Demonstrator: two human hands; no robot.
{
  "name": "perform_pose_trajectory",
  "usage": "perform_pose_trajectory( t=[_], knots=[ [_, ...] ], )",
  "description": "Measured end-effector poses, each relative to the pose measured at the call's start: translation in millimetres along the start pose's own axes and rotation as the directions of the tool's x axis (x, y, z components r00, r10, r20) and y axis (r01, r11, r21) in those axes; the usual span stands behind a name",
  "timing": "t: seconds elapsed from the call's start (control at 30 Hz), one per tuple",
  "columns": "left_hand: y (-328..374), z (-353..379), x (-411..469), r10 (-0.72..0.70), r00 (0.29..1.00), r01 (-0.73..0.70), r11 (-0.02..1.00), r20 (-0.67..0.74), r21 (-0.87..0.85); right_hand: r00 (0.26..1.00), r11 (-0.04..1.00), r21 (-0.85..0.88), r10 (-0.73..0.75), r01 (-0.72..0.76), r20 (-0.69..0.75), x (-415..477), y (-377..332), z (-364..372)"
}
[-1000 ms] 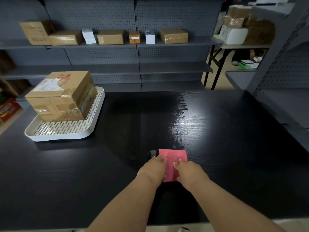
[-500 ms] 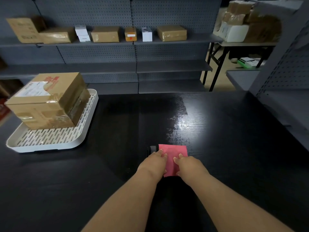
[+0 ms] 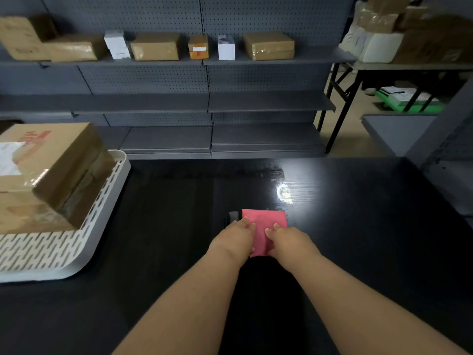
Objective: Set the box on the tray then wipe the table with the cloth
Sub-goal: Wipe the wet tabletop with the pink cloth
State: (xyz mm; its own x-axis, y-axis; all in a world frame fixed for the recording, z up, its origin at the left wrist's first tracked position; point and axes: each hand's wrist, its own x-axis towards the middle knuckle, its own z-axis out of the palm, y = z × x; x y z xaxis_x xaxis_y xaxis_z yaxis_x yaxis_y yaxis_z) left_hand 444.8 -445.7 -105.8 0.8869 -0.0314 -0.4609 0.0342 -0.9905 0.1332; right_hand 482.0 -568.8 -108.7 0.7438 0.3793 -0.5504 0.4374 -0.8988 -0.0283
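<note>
From the head view, your left hand (image 3: 234,238) and right hand (image 3: 288,240) lie flat, fingers spread, pressing down on the pink cloth (image 3: 265,228) near the middle of the black counter (image 3: 371,239). Neither hand is closed around it. Bare counter spreads from 12 to 4 o'clock of the cloth, out to the far edge and the right edge. At 9 o'clock, well apart, the white slotted tray (image 3: 84,242) carries the cardboard box (image 3: 51,172), which sits inside its rim. A small dark object (image 3: 233,217) touches the cloth's left edge.
</note>
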Motion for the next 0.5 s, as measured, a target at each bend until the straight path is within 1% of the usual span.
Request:
perform_pose_trajectory(
  t=[0.13, 0.23, 0.37, 0.5],
  knots=[
    [-7, -25, 44, -0.016, 1.0, 0.016, 1.0, -0.007, -0.001, 0.999, 1.0, -0.023, -0.02, 0.02, 0.027, 39, 13, -30],
    [-11, -42, 75, -0.026, 1.0, 0.026, 1.0, -0.012, 0.002, 0.998, 0.996, -0.056, -0.066, 0.066, 0.002, 63, 24, -53],
    [-18, -61, 111, -0.048, 0.999, 0.048, 0.999, -0.023, 0.003, 0.995, 0.992, -0.083, -0.098, 0.098, 0.008, 96, 34, -80],
    [-24, -78, 140, -0.065, 0.998, 0.065, 0.998, -0.023, 0.006, 0.991, 0.991, -0.081, -0.114, 0.108, -0.072, 122, 43, -96]
  ],
)
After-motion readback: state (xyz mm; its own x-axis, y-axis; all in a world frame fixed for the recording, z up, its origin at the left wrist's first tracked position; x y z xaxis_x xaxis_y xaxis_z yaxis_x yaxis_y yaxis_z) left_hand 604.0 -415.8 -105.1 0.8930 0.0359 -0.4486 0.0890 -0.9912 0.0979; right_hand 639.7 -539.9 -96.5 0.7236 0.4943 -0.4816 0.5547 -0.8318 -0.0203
